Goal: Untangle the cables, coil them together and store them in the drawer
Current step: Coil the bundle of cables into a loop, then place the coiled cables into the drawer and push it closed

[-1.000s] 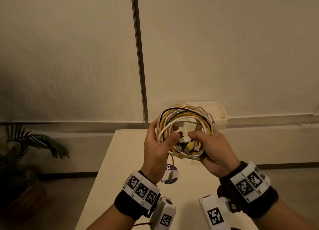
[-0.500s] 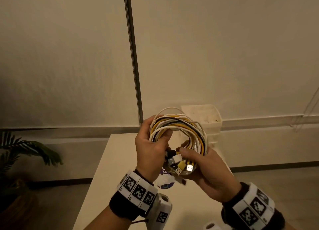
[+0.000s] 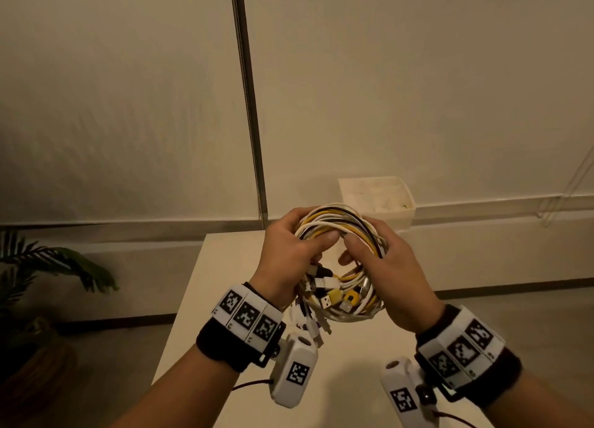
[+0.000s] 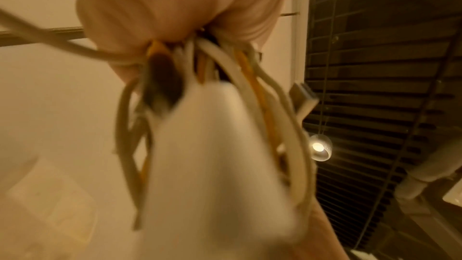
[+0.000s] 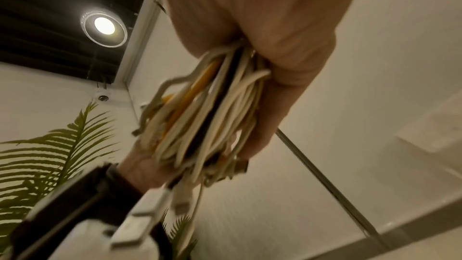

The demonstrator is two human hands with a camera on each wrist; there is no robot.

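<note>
A coil of white, yellow and black cables (image 3: 340, 222) hangs in the air above the white table (image 3: 225, 267), held between both hands. My left hand (image 3: 289, 250) grips the coil's left side, thumb over the strands. My right hand (image 3: 385, 260) grips the right side, thumb hooked through the loop. Several USB plugs (image 3: 334, 295) dangle from the bottom of the coil. In the left wrist view the cables (image 4: 250, 78) run out of my closed fist, blurred. The right wrist view shows the bundle (image 5: 207, 110) clamped in my palm. No drawer front shows.
A white open bin (image 3: 376, 199) stands at the table's far right corner. A potted palm (image 3: 48, 267) sits on the floor to the left. A dark vertical seam (image 3: 247, 106) runs down the wall behind.
My right hand climbed from the plug end at the bottom to the coil's right side. The coil tilted flatter toward me and the plugs now hang free below.
</note>
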